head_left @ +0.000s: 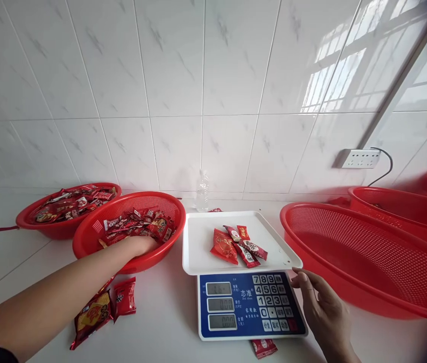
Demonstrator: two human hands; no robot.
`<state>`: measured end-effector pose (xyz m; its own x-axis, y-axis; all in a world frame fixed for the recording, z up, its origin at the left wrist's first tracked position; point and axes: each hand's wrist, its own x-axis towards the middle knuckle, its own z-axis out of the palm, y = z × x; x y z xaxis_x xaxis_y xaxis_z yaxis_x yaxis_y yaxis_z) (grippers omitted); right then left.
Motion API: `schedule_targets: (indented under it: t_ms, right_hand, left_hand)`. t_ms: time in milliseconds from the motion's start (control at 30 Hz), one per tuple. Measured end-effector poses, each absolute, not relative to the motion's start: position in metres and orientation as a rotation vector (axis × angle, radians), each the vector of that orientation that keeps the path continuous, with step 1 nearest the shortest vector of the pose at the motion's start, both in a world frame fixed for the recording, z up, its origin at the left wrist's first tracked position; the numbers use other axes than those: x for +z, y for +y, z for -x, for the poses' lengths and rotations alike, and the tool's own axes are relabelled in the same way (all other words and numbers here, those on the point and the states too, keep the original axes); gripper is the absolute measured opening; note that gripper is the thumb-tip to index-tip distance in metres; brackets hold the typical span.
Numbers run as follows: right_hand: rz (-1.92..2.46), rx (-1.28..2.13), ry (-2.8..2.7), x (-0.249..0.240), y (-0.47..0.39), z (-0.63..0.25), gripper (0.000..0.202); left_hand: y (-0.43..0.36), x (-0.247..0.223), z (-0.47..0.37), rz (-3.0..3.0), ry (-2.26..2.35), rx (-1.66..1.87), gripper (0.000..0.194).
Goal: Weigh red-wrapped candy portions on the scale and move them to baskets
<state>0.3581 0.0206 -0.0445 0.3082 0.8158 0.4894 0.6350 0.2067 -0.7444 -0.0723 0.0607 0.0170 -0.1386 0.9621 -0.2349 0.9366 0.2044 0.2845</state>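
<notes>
Your left hand [141, 245] is sunk in the red basket [85, 242] of wrapped snack packets [138, 224], fingers buried under them, so you cannot tell whether it grips any; your right hand [321, 307] lies loose and empty beside the scale [249, 307], fingertips at the white tray's [198, 242] near corner. Those packets look light, crinkly and slippery, best pinched across the middle or scooped by the handful; more lie on the tray just left of your right hand and on the desk [160, 322] under your left forearm.
</notes>
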Motion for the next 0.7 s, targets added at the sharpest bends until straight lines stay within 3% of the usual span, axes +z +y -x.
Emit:
schedule_targets:
  t_ms: [133, 333, 467, 600, 700]
  right_hand:
    - [1.487, 0.210, -1.417, -0.049, 0.023, -0.361, 0.062]
    - [1.443, 0.196, -1.469, -0.052, 0.024, -0.362, 0.054]
    - [1.269, 0.074, -1.583, -0.045, 0.022, -0.354, 0.040]
    - [1.179, -0.006, -1.695, -0.028, 0.020, -0.342, 0.034]
    - [1.152, -0.015, -1.801, -0.014, 0.018, -0.332, 0.029]
  left_hand:
    - [0.059, 0.049, 0.075, -1.776, 1.934, 0.213, 0.027]
    - [0.037, 0.087, 0.054, -1.788, 1.779, 0.804, 0.038]
    - [0.014, 0.068, 0.009, -1.297, 1.423, 1.390, 0.035]
    - [0.007, 0.036, -0.037, -1.007, 1.187, 1.443, 0.032]
    - [0.012, 0.020, -0.057, -1.330, 1.290, 1.425, 0.029]
